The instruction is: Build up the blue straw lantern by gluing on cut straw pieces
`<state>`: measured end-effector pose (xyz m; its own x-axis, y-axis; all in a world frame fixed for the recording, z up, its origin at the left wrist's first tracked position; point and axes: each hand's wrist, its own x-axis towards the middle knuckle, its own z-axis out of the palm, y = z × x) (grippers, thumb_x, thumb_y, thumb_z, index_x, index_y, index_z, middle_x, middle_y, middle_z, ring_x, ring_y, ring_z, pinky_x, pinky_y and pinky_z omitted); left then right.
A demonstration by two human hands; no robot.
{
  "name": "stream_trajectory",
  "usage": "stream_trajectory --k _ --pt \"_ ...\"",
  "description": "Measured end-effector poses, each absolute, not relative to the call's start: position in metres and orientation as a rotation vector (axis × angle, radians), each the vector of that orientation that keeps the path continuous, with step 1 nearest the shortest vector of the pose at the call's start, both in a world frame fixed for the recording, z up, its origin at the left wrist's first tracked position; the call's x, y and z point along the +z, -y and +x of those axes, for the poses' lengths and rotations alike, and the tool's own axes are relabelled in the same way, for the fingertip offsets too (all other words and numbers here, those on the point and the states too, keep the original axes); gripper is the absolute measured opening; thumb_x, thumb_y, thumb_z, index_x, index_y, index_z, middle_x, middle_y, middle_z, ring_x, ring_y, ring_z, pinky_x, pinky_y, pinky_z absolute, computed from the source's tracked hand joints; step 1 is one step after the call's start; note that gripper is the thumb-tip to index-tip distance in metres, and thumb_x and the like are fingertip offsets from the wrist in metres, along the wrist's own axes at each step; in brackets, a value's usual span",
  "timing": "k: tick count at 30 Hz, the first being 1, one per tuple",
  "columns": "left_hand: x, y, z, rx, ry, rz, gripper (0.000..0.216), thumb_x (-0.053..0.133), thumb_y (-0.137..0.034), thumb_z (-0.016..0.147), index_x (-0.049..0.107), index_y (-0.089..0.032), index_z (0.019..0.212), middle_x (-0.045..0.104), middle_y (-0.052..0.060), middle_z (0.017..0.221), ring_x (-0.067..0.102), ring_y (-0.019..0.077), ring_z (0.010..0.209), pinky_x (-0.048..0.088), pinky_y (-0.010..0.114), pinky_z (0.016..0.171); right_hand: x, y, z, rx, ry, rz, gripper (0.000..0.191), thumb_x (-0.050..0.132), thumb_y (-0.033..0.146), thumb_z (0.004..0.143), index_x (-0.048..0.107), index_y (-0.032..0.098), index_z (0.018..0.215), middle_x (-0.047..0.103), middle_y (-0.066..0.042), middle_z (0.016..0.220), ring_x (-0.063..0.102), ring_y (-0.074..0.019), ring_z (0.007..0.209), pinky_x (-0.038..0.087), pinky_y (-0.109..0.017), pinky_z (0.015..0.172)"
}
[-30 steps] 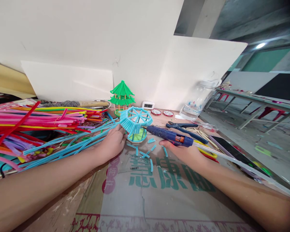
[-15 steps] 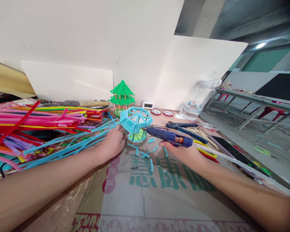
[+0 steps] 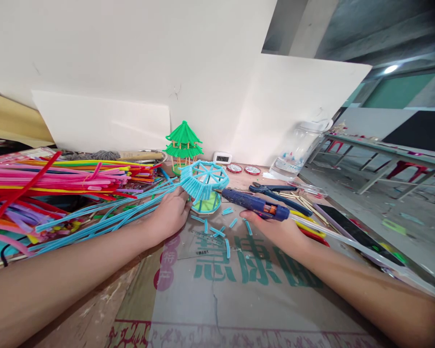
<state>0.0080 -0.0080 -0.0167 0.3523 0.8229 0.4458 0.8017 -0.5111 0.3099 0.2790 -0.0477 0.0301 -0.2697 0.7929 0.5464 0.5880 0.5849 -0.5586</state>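
Note:
A small pavilion model (image 3: 207, 175) with a blue pipe-cleaner roof and a green base stands before me. My left hand (image 3: 173, 212) is closed at its left side, fingers curled against the roof's lower edge. My right hand (image 3: 264, 223) grips a dark blue glue gun (image 3: 255, 203), whose nozzle points left at the roof's right lower edge; whether it touches I cannot tell. A long clear glue stick (image 3: 322, 231) runs out of the gun's back. Several short blue pipe-cleaner pieces (image 3: 217, 232) lie in front of the model.
Bundles of coloured pipe cleaners (image 3: 65, 179) fill the left. Behind stand a green pagoda model (image 3: 183, 145), a small digital clock (image 3: 222, 157) and a plastic bottle (image 3: 293, 152). To the right lie pliers (image 3: 282, 193) and a phone (image 3: 358, 232). Printed cardboard (image 3: 261, 309) covers the near table.
The glue gun's nozzle has shifted very slightly along the roof's right edge. Both hands and the model otherwise stay nearly where they were.

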Motion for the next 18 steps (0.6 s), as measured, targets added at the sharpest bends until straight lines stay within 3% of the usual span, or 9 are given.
stream_trajectory --k 10,18 --pt "-0.0177 0.0078 0.0082 0.907 -1.521 2.559 0.020 0.045 -0.025 0.094 0.063 -0.018 0.099 0.062 0.012 0.104 0.058 0.0268 0.106 0.044 0.047 0.105 0.0320 0.0492 0.2800 0.265 2.002 -1.138 0.027 0.072 0.040 0.079 0.054 0.025 0.067 0.063 0.001 0.065 0.060 -0.0193 0.063 0.050 -0.031 0.057" --pt "-0.0171 0.0078 0.0087 0.852 -1.547 2.563 0.022 0.043 -0.025 0.095 0.062 -0.016 0.099 0.061 0.014 0.111 0.057 0.0280 0.110 0.044 0.048 0.105 0.0301 0.0487 0.2778 0.273 1.978 -1.131 0.024 0.071 0.043 0.080 0.057 0.025 0.070 0.063 0.001 0.068 0.060 -0.0183 0.063 0.049 -0.029 0.057"
